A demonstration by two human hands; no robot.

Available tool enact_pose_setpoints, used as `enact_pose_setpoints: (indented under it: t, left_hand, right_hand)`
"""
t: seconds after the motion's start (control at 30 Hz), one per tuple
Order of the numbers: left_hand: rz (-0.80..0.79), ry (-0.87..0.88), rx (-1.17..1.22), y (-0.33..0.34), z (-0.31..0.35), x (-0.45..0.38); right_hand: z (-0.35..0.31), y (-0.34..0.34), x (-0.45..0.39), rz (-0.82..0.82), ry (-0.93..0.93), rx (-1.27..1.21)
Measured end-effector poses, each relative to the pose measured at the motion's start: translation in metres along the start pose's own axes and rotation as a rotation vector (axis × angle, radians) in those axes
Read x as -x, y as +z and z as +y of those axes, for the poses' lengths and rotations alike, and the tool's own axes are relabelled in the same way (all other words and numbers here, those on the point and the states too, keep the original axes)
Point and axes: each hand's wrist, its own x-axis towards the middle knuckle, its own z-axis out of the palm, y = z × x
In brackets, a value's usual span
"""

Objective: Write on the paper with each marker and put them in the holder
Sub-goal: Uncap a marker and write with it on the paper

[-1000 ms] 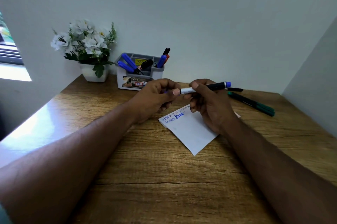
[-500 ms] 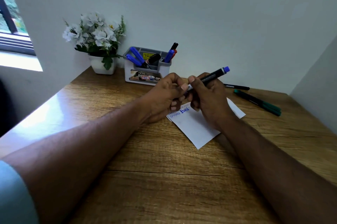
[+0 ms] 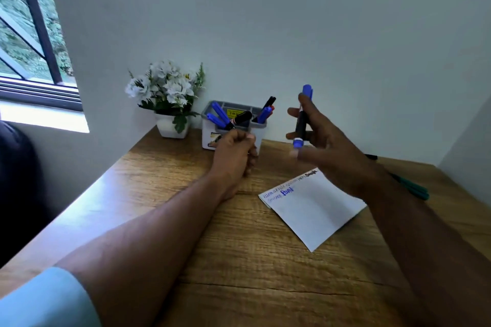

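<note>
Blue marker (image 3: 301, 124), 1, pinched upright by right hand (image 3: 326, 151) at centre; left hand (image 3: 235, 156) fisted, holding nothing visible; holder (image 3: 210, 135) carries about 6 markers.

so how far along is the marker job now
Mostly done, it seems. Several markers already stand in the holder, and the paper carries a few lines of writing. In hand: the right hand holds a blue-capped marker upright, above the desk, to the right of the holder. The left hand is curled beside the holder. Left: the green marker and a black pen lie on the desk.
</note>
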Motion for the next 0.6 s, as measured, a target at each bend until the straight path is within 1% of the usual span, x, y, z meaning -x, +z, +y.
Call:
enact_pose_setpoints:
  t: [0.07,0.13,0.23,0.3,0.37,0.4,0.47,0.53,0.6]
  left_hand:
    - [0.114,0.037,0.046,-0.002,0.001,-0.002]
    - [0.237,0.066,0.096,-0.006,0.0,-0.008]
    - [0.355,0.053,0.173,-0.01,-0.002,-0.014]
    - [0.38,0.039,0.193,-0.009,-0.003,-0.016]
    - [0.389,0.044,0.197,-0.009,-0.004,-0.017]
    - [0.378,0.045,0.198,-0.008,-0.004,-0.016]
    - [0.367,0.056,0.189,-0.008,-0.005,-0.017]
    - [0.35,0.075,0.166,-0.008,-0.005,-0.017]
    - [0.329,0.093,0.146,-0.009,-0.005,-0.017]
  right_hand:
    - [-0.007,0.005,-0.02,0.096,-0.031,-0.078]
    - [-0.013,0.01,-0.045,0.174,-0.096,-0.048]
    - [-0.026,0.023,-0.088,0.144,-0.112,-0.027]
    - [-0.032,0.031,-0.117,0.191,-0.135,-0.008]
    - [-0.031,0.041,-0.144,0.281,-0.218,0.038]
    - [-0.029,0.045,-0.151,0.296,-0.256,0.074]
    - [-0.027,0.057,-0.164,0.285,-0.322,0.147]
    - [-0.024,0.067,-0.173,0.279,-0.37,0.277]
    - [-0.018,0.077,-0.178,0.282,-0.374,0.364]
